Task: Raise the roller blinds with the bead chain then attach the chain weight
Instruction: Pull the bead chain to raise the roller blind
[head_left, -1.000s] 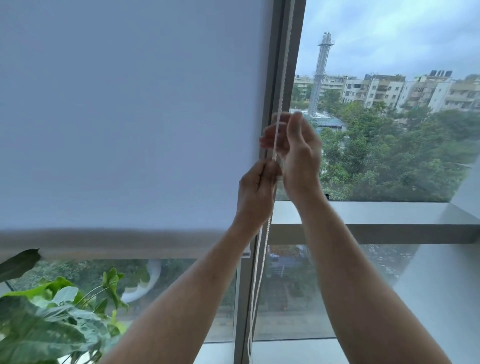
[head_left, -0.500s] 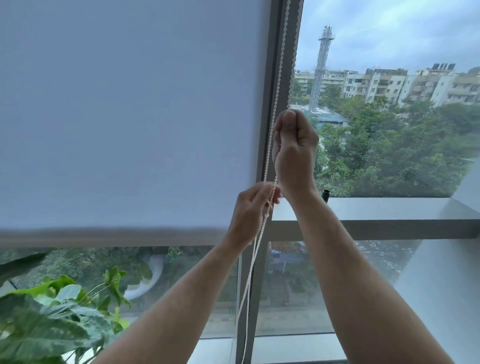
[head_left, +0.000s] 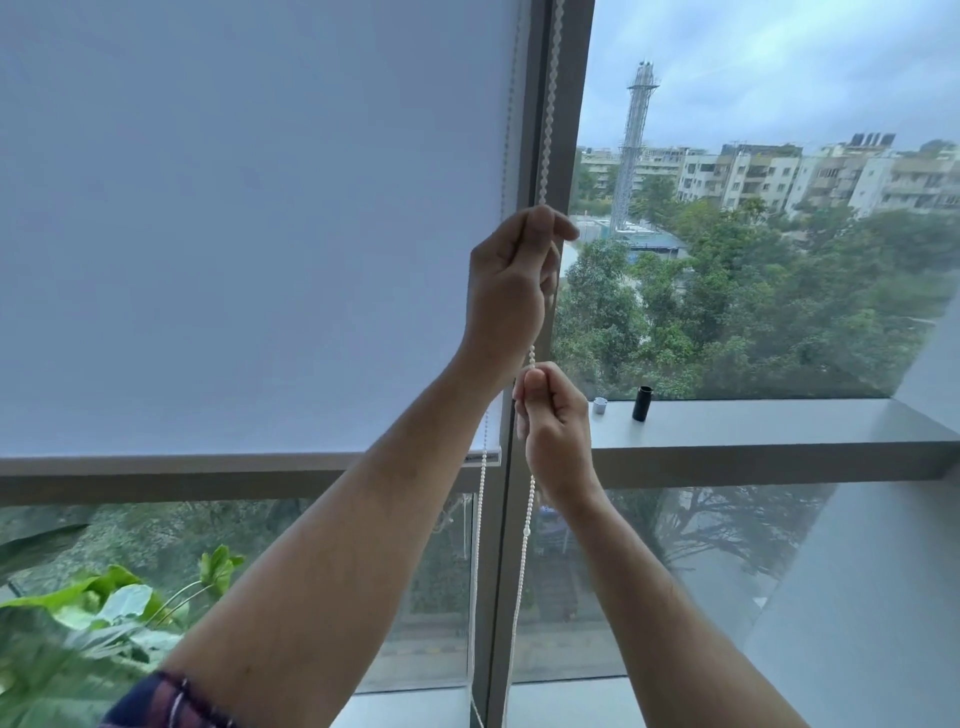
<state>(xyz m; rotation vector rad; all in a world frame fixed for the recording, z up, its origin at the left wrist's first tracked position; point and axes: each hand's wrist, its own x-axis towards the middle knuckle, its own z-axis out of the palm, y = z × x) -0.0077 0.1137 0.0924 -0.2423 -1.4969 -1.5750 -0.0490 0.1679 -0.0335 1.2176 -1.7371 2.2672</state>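
Note:
The white roller blind (head_left: 249, 234) covers the left pane, and its bottom bar (head_left: 234, 462) hangs level with the horizontal window rail. A white bead chain (head_left: 545, 130) runs down the dark upright frame. My left hand (head_left: 511, 280) is up high, closed around one strand of the chain. Just below it, my right hand (head_left: 553, 415) pinches the same strand between thumb and fingers. Under the hands two strands hang loose, one beside the blind's edge (head_left: 480, 519). A small black cylinder (head_left: 642, 404) stands on the sill to the right, apart from both hands.
A small white cap (head_left: 600, 405) sits on the grey sill (head_left: 779, 431) next to the black cylinder. A leafy green plant (head_left: 93, 623) fills the lower left corner. The right pane is uncovered glass, with a grey wall (head_left: 883, 571) at far right.
The hands have swapped places on the chain: my left hand has gone up above the right, and my right hand has come down. The blind's bottom bar looks slightly higher.

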